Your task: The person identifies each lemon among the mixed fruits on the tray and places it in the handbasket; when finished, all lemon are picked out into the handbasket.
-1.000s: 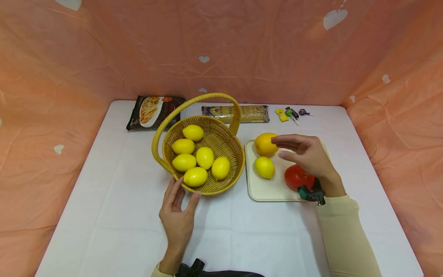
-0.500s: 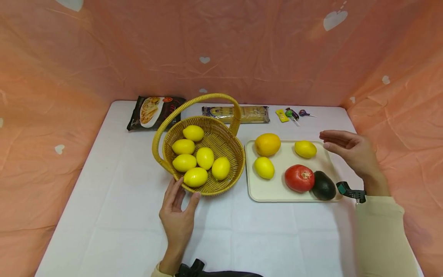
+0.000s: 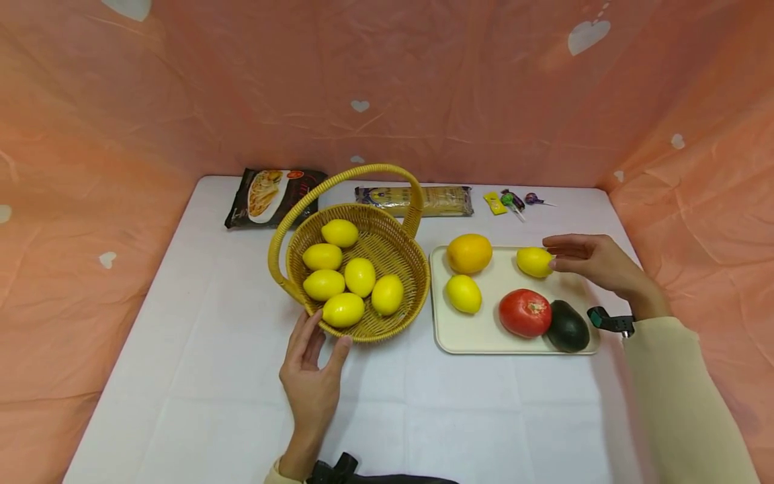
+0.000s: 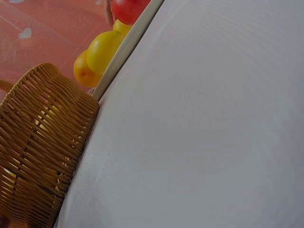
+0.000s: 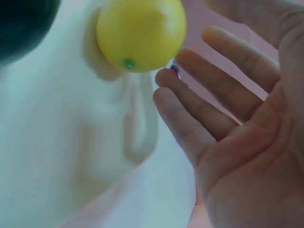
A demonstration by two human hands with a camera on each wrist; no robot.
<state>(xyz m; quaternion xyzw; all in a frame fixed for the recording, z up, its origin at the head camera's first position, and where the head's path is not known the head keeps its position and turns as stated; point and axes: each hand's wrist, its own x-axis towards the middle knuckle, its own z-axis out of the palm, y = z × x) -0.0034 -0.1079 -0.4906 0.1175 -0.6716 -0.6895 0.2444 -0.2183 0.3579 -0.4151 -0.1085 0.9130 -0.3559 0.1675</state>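
My left hand (image 3: 311,386) rests its spread fingertips and thumb against the near rim of a yellow wicker basket (image 3: 417,296) with a tall handle. Several lemons (image 3: 342,310) lie inside it, mostly toward its left. Over the right end of a cream tray (image 3: 471,336), my right hand (image 3: 595,265) has its fingers extended around the right side of a lemon (image 3: 535,262) lying there. The right wrist view shows the fingertips close by this lemon (image 5: 142,33); contact cannot be told. Also on the tray are another lemon (image 3: 463,294), an orange (image 3: 469,253), a tomato (image 3: 525,313) and an avocado (image 3: 568,327).
Along the back edge of the white-covered table (image 3: 205,363) lie a black food packet (image 3: 266,197), a long noodle packet (image 3: 444,201) and several small sweets (image 3: 510,202). A pink curtain (image 3: 411,87) stands behind and at both sides.
My right hand swings from above the tray out to its right, baring the avocado and right-hand lemon, then comes back left to that lemon. My left hand stays at the basket rim.
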